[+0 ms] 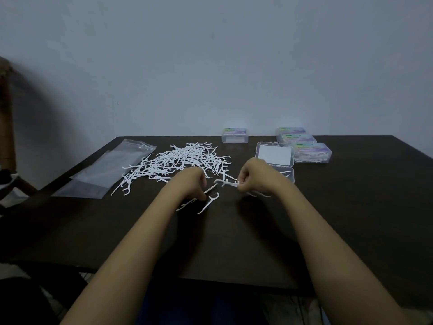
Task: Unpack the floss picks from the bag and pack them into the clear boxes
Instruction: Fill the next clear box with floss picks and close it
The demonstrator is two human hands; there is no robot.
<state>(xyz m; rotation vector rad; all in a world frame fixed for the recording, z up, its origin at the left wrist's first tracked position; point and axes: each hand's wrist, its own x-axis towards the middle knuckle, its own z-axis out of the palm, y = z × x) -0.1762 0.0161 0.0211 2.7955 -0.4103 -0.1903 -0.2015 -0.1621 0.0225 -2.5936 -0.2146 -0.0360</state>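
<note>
Head view: risk is that the picks (226, 183) pinched by their ends in the right hand (255, 174) slip or fan out on the way to the open box (288, 176) just behind it, the hold being small and they being thin and slick. Both forearms reach in from the near edge, knuckles up. The left hand (192, 181) has its fingers (203, 195) curled down, apparently pinching one pick (210, 189) beside the pile (182, 160), which lies toward the far edge by the bag (105, 170).

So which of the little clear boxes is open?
The clear plastic box just behind the right hand: its lid is flipped up. The four labelled boxes are shut.
</note>
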